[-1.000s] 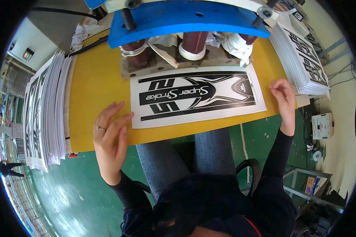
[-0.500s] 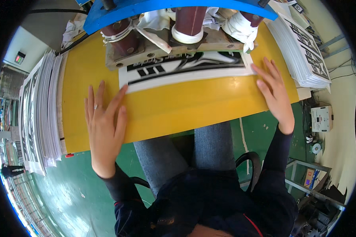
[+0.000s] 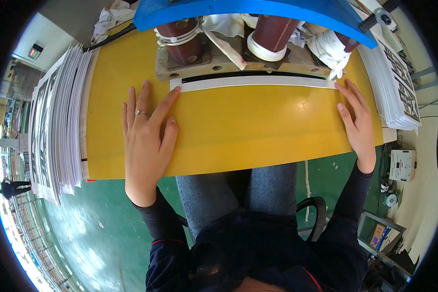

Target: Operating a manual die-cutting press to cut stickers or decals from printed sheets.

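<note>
A white printed sheet (image 3: 258, 83) lies on the yellow tabletop (image 3: 258, 121), mostly hidden under the metal plate (image 3: 219, 70) of a press; only its near strip with a black band shows. My left hand (image 3: 148, 136) rests flat with fingers spread, its index fingertip at the sheet's near left corner. At the near right corner my right hand (image 3: 359, 117) touches the edge with its index finger, fingers spread and thumb apart. Neither hand grips anything.
A blue press frame (image 3: 258, 9) on dark red columns (image 3: 272, 36) wrapped in white cloth spans the far side. Stacks of printed sheets stand at the left (image 3: 58, 126) and right (image 3: 394, 78). A white box (image 3: 402, 164) is at the far right; a chair armrest (image 3: 316, 209) is beside me.
Both hands have pushed farther away, and the sheet has slid deeper under the metal plate, hiding most of its print. The view has shifted, so the table sits farther right.
</note>
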The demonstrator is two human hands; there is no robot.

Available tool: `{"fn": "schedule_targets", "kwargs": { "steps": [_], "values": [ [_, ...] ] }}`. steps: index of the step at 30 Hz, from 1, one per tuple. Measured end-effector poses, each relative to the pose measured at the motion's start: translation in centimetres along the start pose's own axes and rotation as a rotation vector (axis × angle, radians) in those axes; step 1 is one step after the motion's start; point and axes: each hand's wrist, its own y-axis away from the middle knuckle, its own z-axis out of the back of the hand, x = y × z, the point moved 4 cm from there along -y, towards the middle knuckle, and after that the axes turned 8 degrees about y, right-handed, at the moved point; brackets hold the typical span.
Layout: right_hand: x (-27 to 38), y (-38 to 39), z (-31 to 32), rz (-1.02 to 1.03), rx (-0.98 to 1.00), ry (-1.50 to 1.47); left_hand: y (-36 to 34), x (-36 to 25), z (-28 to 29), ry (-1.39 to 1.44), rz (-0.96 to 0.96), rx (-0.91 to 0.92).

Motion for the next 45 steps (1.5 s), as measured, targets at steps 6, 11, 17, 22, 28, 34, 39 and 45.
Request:
{"fn": "schedule_targets", "kwargs": {
  "steps": [6, 11, 17, 22, 28, 34, 39, 45],
  "values": [
    [-0.01, -0.29, -0.26, 0.044, -0.009, -0.008, 0.38, 0.09, -0.27, 0.052, 0.023, -0.076],
    [-0.44, 0.00, -0.06, 0.023, -0.006, -0.012, 0.30, -0.21, -0.22, 0.024, 0.020, -0.070],
    [-0.50, -0.16, -0.29, 0.011, 0.002, 0.008, 0.23, -0.22, -0.23, 0.018, 0.044, -0.059],
    [-0.63, -0.09, -0.20, 0.001, 0.007, -0.004, 0.12, -0.05, -0.46, 0.057, 0.045, -0.050],
    [-0.62, -0.10, -0.28, -0.001, 0.004, -0.017, 0.18, 0.04, -0.38, 0.029, 0.035, -0.050],
    [-0.71, -0.03, -0.26, -0.008, 0.007, -0.022, 0.15, -0.07, -0.54, 0.014, 0.036, -0.044],
    [-0.72, -0.01, -0.25, -0.009, 0.009, -0.012, 0.10, -0.01, -0.41, 0.046, 0.028, -0.049],
    [-0.80, -0.01, -0.29, 0.002, -0.002, -0.031, 0.19, 0.06, -0.52, 0.040, 0.022, -0.048]
  ]
}}
